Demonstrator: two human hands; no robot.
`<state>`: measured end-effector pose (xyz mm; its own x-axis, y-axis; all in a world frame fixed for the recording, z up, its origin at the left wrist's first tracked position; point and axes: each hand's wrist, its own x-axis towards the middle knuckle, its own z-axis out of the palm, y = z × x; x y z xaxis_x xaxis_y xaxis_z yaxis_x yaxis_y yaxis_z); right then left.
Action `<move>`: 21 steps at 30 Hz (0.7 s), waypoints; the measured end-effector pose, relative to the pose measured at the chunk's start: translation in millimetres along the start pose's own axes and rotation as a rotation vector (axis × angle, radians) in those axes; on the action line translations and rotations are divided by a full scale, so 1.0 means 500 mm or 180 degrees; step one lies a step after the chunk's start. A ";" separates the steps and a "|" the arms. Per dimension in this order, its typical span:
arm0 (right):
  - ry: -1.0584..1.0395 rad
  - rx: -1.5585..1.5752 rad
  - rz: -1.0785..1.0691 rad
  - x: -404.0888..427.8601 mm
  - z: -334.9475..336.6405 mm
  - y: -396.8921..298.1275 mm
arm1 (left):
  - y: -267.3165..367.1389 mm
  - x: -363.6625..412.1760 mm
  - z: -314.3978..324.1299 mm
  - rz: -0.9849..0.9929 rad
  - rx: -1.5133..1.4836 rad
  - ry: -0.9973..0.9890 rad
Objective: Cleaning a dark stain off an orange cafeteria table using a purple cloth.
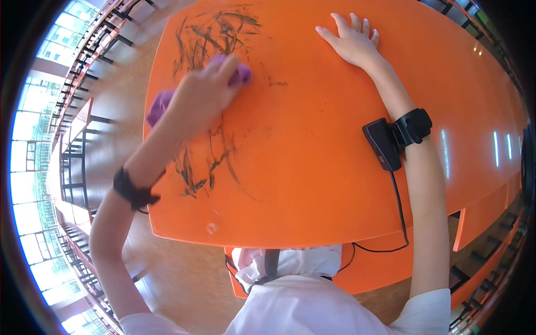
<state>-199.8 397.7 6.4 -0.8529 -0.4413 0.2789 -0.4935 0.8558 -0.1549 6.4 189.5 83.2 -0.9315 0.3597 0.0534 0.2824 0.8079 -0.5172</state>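
My left hand (209, 96) grips a purple cloth (158, 108) and presses it onto the orange tabletop (284, 176). The cloth bunches out on both sides of the hand, which is slightly blurred. Dark smears (209, 35) streak the surface beyond the hand, and more dark marks (194, 180) lie on the near side of it. Flat on the table to the right rests my right hand (354, 44), fingers spread and holding nothing.
A black device (383, 142) is strapped to my right wrist, its cable (400, 209) hanging over the table's near edge. Another black band (132, 188) circles my left wrist. An orange bench (377, 272) stands below the near edge. Rows of tables and windows (31, 188) line the left.
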 end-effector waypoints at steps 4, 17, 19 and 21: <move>-0.0014 -0.0072 0.0070 0.005 -0.006 -0.004 | -0.001 -0.005 0.019 -0.0027 -0.0069 0.0263; -0.0015 -0.0013 -0.0078 0.005 -0.010 -0.006 | -0.022 0.016 0.020 -0.0335 0.0324 0.0276; -0.0074 0.0022 0.0007 0.000 -0.006 -0.002 | -0.004 0.011 0.018 0.0054 0.0221 0.0077; -0.0065 -0.0049 0.0038 -0.001 -0.001 0.000 | 0.027 -0.010 0.003 0.0138 -0.0053 0.0157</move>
<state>-199.0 398.0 6.9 -0.8620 -0.4364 0.2577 -0.4809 0.8650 -0.1435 14.4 197.8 74.6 -0.9060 0.4168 0.0733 0.3265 0.7986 -0.5056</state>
